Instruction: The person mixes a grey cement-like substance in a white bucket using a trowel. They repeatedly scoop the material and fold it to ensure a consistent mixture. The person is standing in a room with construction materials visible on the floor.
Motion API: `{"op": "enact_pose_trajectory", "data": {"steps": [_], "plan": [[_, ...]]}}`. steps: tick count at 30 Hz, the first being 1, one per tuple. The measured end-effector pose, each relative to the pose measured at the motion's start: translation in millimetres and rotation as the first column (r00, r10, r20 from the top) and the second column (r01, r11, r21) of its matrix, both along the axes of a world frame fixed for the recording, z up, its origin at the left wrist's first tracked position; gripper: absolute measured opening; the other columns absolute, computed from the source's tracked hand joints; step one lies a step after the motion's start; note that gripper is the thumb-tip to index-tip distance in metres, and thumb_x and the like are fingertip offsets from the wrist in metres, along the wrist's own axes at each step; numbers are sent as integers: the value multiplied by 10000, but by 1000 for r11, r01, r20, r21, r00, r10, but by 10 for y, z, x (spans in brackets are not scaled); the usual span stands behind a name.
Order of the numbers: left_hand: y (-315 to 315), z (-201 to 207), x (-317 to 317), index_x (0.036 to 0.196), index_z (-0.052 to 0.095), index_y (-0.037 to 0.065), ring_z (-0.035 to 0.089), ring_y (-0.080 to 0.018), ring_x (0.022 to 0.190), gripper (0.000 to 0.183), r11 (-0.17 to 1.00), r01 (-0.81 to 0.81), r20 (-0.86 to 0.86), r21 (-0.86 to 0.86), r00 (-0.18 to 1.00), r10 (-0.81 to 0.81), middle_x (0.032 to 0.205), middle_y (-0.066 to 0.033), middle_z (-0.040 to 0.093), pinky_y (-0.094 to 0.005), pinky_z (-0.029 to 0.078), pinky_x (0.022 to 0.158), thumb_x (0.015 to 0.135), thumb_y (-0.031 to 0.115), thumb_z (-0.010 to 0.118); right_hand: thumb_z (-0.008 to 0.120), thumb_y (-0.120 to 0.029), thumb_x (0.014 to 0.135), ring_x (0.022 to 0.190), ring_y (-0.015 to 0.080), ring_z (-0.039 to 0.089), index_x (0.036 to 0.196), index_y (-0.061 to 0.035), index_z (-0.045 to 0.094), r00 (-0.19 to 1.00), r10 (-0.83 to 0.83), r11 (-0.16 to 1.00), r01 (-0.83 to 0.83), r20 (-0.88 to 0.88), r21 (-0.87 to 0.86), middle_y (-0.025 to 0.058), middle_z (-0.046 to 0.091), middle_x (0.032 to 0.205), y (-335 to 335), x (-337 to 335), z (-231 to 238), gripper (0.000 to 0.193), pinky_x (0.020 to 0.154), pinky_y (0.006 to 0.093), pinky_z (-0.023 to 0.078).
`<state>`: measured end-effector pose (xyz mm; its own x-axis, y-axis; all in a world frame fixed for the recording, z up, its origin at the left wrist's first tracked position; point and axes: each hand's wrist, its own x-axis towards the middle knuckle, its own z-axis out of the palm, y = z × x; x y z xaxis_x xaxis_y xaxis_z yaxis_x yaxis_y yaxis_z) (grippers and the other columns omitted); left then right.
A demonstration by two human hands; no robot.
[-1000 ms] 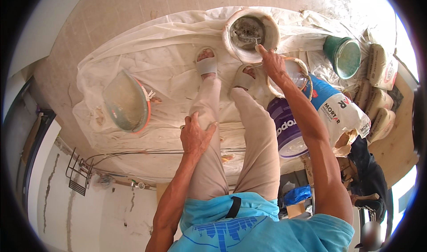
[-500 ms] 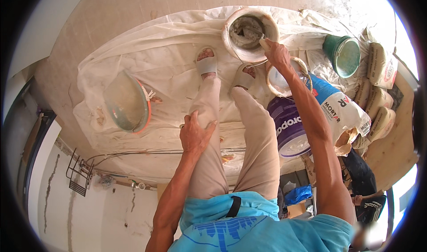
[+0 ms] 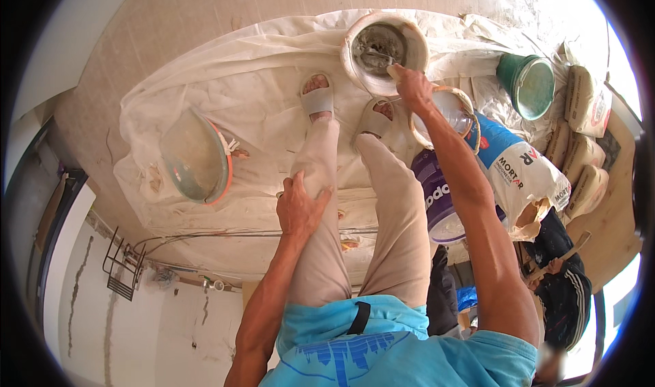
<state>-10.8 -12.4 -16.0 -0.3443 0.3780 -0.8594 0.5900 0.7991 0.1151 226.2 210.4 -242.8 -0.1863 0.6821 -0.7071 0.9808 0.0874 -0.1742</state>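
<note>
A person bends over a white bucket (image 3: 355,63) of grey mortar on a white sheet (image 3: 225,73). The right hand (image 3: 411,87) closes its fingers on a tool handle (mostly hidden) at the rim; the left hand (image 3: 299,208) rests spread-fingered on the knee. A hard stir could tip the bucket.

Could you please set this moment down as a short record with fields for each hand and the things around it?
Right hand: reaching down to the rim of the white bucket, which holds grey mortar; fingers curled, whether they grip a tool cannot be told
Left hand: resting flat on the left thigh, holding nothing
Stance: standing on a white drop sheet in pale sandals
Beside right arm: purple and white bucket, white and blue mortar bag
Further off: green bucket, shallow basin with orange rim
</note>
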Motion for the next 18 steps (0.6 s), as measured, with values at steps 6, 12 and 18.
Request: {"op": "enact_pose_trajectory", "data": {"steps": [6, 12, 18], "plan": [[-4, 30, 18, 1347, 567, 22, 637, -399, 1088, 748, 1000, 2, 7, 22, 1000, -2, 1199, -209, 616, -491, 505, 938, 797, 478, 789, 725, -233, 821, 947, 351, 736, 1318, -171, 710, 866, -464, 885, 444, -187, -138, 229, 755, 1003, 155, 348, -181, 501, 869, 429, 561], [-97, -20, 4, 1347, 550, 13, 658, -414, 1011, 751, 997, 34, -6, 63, 999, -34, 1176, -214, 605, -492, 528, 888, 801, 470, 789, 694, -174, 833, 1053, 399, 705, 1291, -236, 726, 966, -257, 965, 258, -40, 45, 243, 735, 1106, 103, 121, 71, 464, 911, 473, 544], [-153, 26, -9, 1362, 539, 9, 666, -424, 989, 762, 996, 63, -27, 59, 998, -61, 1167, -219, 603, -492, 534, 880, 807, 471, 783, 689, -184, 810, 1126, 415, 678, 1407, -225, 636, 930, -364, 931, 364, -55, -20, 229, 722, 1163, -67, -26, -119, 601, 956, 514, 520]]}}
